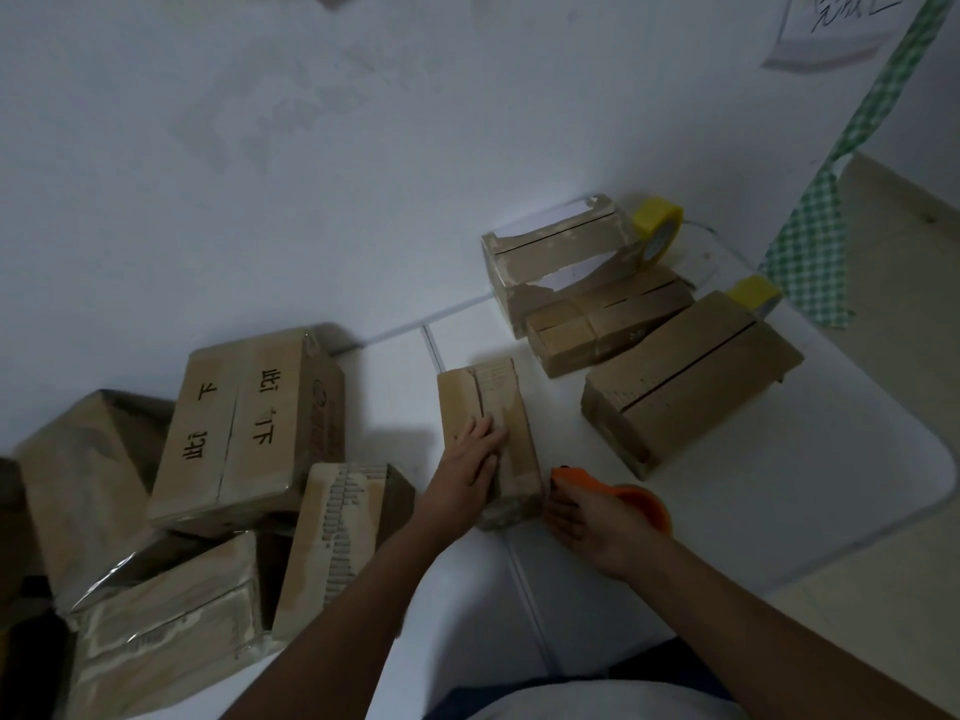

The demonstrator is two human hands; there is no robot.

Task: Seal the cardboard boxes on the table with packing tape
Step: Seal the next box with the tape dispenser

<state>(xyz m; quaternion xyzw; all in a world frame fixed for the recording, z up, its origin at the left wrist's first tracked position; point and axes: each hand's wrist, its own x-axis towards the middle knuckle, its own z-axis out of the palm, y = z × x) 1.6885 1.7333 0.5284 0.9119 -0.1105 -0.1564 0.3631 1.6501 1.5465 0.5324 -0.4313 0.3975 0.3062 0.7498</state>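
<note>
Lying mid-counter [779, 511], a closed box [488, 433] sits under the flat, spread left hand [470, 467]; the right hand [587, 522] grips an orange dispenser [623, 498] at its near end. Handwritten characters mark the left-edge box [244, 423].

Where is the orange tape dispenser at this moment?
In the head view the orange tape dispenser is low and right of centre, held in the right hand at the near end of the small box that the left hand presses flat.

Looks like a makeshift packing corner in a plain room: white table [779, 511] against bare white wall [260, 148], taped cardboard boxes [249, 423] piled left of the grip, yellow tape rolls [657, 226] beyond it
</note>
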